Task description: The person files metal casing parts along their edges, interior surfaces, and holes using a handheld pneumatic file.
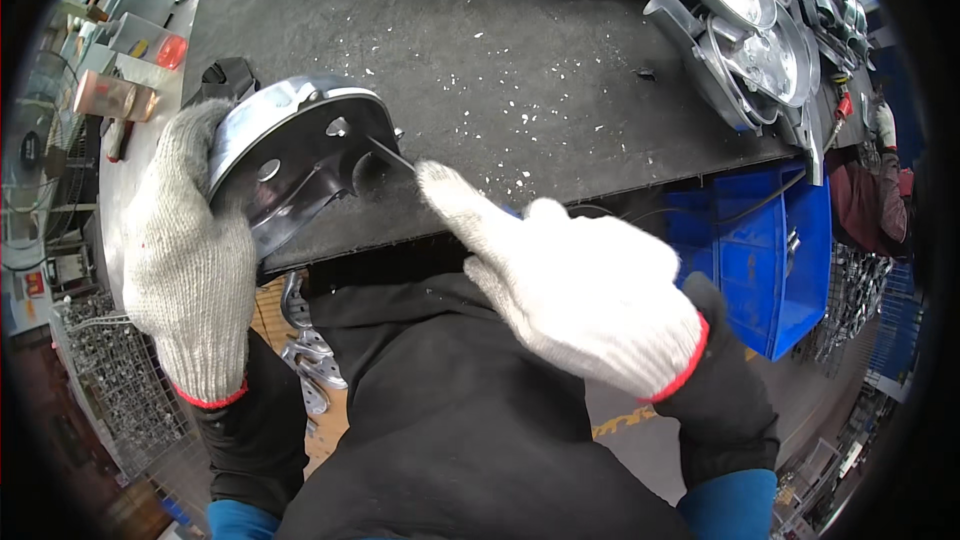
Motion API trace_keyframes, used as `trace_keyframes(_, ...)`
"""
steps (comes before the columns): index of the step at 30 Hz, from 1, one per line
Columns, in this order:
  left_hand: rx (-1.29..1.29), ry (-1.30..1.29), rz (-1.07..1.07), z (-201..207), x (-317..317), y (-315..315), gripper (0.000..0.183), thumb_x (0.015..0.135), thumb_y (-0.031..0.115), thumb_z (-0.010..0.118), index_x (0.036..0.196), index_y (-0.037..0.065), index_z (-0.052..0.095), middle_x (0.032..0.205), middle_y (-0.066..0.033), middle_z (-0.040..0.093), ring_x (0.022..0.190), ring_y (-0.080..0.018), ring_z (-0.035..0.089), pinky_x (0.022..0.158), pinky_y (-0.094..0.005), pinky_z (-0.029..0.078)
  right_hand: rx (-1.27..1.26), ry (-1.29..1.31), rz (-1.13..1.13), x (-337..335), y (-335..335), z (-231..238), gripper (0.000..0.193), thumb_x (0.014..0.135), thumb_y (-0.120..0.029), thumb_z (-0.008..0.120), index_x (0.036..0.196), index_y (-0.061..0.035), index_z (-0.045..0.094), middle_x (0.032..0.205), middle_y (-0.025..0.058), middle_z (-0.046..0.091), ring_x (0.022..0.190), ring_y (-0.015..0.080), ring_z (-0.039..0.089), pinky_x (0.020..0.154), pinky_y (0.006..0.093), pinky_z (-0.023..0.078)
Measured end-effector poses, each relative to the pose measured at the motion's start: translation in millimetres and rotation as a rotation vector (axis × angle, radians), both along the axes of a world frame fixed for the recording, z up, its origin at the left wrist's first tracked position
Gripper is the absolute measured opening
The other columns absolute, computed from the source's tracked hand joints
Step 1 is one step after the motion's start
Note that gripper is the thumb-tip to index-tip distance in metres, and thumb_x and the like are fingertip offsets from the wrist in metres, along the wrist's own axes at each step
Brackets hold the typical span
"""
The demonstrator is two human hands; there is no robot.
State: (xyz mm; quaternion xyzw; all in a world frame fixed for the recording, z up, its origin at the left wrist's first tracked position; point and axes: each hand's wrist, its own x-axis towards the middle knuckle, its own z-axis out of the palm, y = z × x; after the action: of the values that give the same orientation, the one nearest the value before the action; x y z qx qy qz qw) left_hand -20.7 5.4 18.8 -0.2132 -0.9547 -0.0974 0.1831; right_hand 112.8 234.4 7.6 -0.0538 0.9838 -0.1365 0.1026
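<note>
The person working here wears knitted gloves, off-white and coarsely ribbed, on both the left hand [185,250] and the right hand [580,280]. The left one looks greyer toward the fingers. Each glove ends at the wrist in a bright red edging [685,365]. Above that come black sleeves [720,415], wrinkled and loose, which give way to plain blue cloth [738,502] higher up. A creased black garment [440,420] covers the front, a few pale flecks near its far edge.
</note>
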Motion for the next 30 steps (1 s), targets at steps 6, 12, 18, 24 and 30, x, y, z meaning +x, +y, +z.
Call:
trace_keyframes(6,0.458,-0.271,0.141,-16,-19,-37,0.056,0.081,-0.007,0.073,0.136,-0.002,0.064,0.12,-0.0166,0.075,0.111,-0.0231,0.073,0.1,-0.0353,0.056,-0.943,-0.433,-0.177,16,10,-17,0.081,0.103,-0.04,0.063,0.169,-0.0142,0.022,0.136,0.0155,0.07,0.114,0.0373,0.071,0.097,0.0421,0.057)
trace_keyframes(12,1.521,-0.437,0.041,-77,-23,-84,0.063,0.09,-0.005,0.069,0.15,0.005,0.052,0.131,-0.012,0.066,0.112,-0.0239,0.068,0.097,-0.0396,0.058,-1.212,-0.243,-0.493,73,29,-6,0.11,0.07,-0.003,0.088,0.166,-0.0102,0.036,0.13,0.0112,0.071,0.092,0.0144,0.069,0.082,0.029,0.057)
trace_keyframes(18,1.8,-0.481,-0.01,-85,-13,-82,0.067,0.094,0.021,0.081,0.149,0.005,0.046,0.129,-0.0143,0.067,0.113,-0.032,0.071,0.092,-0.0492,0.067,-0.975,-0.167,-0.812,76,16,-37,0.106,0.073,-0.007,0.079,0.168,-0.0139,0.033,0.118,0.0107,0.07,0.096,0.0154,0.068,0.088,0.031,0.057)
trace_keyframes(24,1.772,-0.47,-0.076,-91,-10,-95,0.071,0.094,0.016,0.077,0.154,0.006,0.039,0.133,-0.016,0.064,0.114,-0.033,0.071,0.092,-0.05,0.068,-0.966,-0.151,-0.774,68,10,-40,0.102,0.078,-0.013,0.08,0.168,-0.0132,0.033,0.132,0.0129,0.068,0.099,0.0165,0.068,0.092,0.0324,0.057)
trace_keyframes(30,1.719,-0.419,-0.065,-93,-8,-93,0.065,0.095,0.015,0.078,0.15,0.007,0.044,0.13,-0.0151,0.065,0.111,-0.0325,0.072,0.087,-0.0484,0.068,-0.831,-0.089,-0.648,81,21,-55,0.103,0.078,-0.01,0.08,0.169,-0.0132,0.031,0.133,0.0118,0.068,0.101,0.0164,0.067,0.092,0.032,0.056)
